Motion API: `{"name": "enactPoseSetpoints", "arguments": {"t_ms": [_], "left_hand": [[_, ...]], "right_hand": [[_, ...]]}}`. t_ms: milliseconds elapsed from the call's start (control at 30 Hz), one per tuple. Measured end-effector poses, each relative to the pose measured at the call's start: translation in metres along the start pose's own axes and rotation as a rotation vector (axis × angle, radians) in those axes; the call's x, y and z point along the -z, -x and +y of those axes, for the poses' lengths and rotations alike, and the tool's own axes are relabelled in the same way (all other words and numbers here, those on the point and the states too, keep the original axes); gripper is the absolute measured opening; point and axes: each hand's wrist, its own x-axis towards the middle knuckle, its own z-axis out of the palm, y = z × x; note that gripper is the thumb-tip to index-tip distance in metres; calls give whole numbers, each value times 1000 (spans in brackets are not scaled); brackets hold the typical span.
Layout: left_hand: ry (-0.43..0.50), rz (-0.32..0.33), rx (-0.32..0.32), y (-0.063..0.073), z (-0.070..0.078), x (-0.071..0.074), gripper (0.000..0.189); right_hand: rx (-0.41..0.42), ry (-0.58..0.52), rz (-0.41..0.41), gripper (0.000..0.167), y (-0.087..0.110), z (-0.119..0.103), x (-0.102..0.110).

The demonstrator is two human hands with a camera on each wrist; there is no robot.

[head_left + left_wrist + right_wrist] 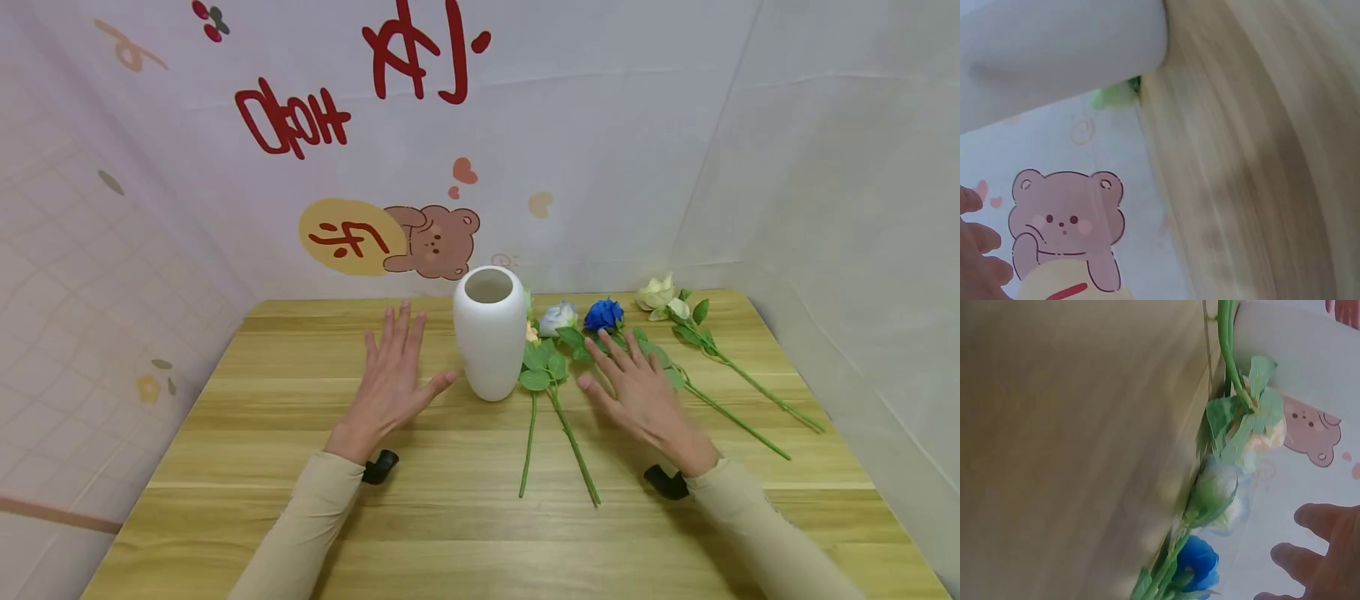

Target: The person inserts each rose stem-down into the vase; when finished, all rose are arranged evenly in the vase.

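A white vase (491, 346) stands upright near the middle of the wooden table. To its left is my left hand (390, 383), fingers spread, holding nothing. On the other side my right hand (641, 396) is also spread, over or beside the flower stems; whether it touches them I cannot tell. Several artificial flowers lie right of the vase: a blue rose (603, 315), a pale bluish-white rose (558, 319) and a cream rose (656, 293) farthest right. A peach bloom (1266, 434) is partly hidden behind the vase in the head view.
The wooden table (450, 533) meets a white cloth backdrop (600, 125) with red lettering and a printed bear (442, 242). More cloth hangs at the left and right sides. Long green stems (573, 446) point toward the table's front. Each wrist wears a black device (380, 467).
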Motion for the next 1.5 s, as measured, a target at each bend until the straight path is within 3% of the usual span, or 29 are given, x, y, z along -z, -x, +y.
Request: {"name": "enactPoseSetpoints", "arguments": {"t_ms": [200, 433, 700, 967, 1233, 1500], "left_hand": [[73, 35, -22, -5, 9, 5, 114], [200, 74, -40, -15, 18, 11, 113], [360, 98, -34, -27, 32, 19, 109], [566, 133, 23, -38, 43, 21, 104], [767, 190, -30, -47, 53, 15, 99], [871, 238, -38, -50, 62, 9, 84]], "right_hand": [[8, -82, -8, 71, 5, -5, -3], [18, -250, -14, 64, 9, -11, -6], [-50, -442, -68, 58, 11, -17, -7], [-133, -640, -205, 59, 3, -20, -14], [-213, -843, -319, 48, -10, -17, -17], [-242, -895, -391, 31, -23, -16, -22]]}}
